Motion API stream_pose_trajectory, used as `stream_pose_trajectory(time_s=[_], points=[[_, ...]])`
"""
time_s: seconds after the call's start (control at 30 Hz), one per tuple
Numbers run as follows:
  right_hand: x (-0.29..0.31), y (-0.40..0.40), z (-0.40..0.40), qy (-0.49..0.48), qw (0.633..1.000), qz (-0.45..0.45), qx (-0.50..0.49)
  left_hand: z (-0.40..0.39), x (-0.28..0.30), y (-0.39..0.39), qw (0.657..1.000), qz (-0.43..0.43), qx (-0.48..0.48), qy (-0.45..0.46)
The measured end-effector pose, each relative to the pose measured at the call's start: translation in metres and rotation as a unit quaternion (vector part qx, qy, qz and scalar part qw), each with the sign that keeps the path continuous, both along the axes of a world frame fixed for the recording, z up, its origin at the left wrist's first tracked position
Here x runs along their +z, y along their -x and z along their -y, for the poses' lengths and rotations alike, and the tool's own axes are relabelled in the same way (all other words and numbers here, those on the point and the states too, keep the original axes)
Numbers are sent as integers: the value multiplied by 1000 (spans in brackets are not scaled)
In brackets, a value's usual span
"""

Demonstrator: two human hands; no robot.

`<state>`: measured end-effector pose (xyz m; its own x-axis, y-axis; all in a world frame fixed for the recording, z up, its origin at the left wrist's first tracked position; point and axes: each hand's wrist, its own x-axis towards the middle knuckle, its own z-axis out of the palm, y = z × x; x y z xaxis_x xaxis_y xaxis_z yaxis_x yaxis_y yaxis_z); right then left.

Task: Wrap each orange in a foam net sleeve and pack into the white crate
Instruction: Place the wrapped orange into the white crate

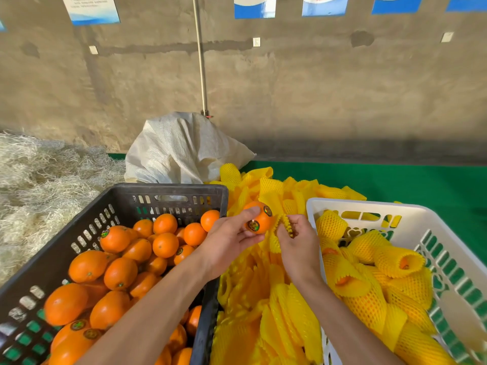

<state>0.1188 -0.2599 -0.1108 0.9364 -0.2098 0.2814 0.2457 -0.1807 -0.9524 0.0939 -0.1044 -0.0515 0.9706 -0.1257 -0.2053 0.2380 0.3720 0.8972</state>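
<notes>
The lower edge of the view cuts off both forearms, the near end of the black crate (123,192) and the near corner of the white crate (448,246). The right hand (297,246) covers most of the sleeve (279,230) it holds, so only a scalloped yellow edge and a short length of net show beside the fingers. The palm of the left hand (226,238) hides the underside of the orange (259,218). Print on the round stickers on the orange is too small to read. The posters (92,9) on the wall are cut off at the top and blurred.

Both arms reach forward from below and meet above the pile of sleeves (263,299) between the two crates. The left hand grasps the orange, thumb across its top and fingers curled beneath it. The right hand, back toward the camera, pinches the sleeve with its fingers bent, its open end just beside the orange; whether the net touches the fruit cannot be told.

The orange is held in the air, over the gap between the crates, not yet in the sleeve. The black crate on the left is piled with bare oranges (163,243). The white crate on the right holds wrapped oranges (369,291). A white woven sack (181,148) stands behind the black crate, straw (39,180) lies on the left, and the surface (421,185) is covered in green.
</notes>
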Motion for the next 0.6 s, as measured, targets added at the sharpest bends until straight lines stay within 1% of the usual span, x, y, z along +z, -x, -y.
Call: stream_pose_trajectory(time_s=[0.07, 0.1, 0.17, 0.23, 0.27, 0.33, 0.4, 0.47, 0.53, 0.6], points=[[1, -1, 5, 50, 999, -2, -17, -4, 1, 1, 999, 9, -33, 10], [2, -1, 7, 100, 995, 1, -29, -5, 2, 1, 998, 13, -53, 5], [3, 1, 9, 211, 976, 30, -53, -6, 1, 1, 996, 11, -86, -5], [2, 4, 8, 261, 962, 66, -51, -5, -1, 1, 993, 5, -113, -18], [0, 6, 6, 262, 961, 79, -38, -4, -1, 2, 992, 5, -125, -34], [-2, 9, 2, 215, 973, 88, 7, -2, -2, 1, 989, 12, -133, -69], [-1, 8, 1, 140, 986, 65, 67, -1, -3, 1, 990, 18, -109, -89], [1, 6, 0, 90, 988, 39, 116, 0, -4, -1, 992, 22, -73, -98], [1, 6, -1, 69, 989, 29, 124, -2, -6, -3, 994, 25, -49, -91], [-1, 5, -4, 66, 992, 37, 101, -3, -7, -4, 994, 35, -36, -94]])
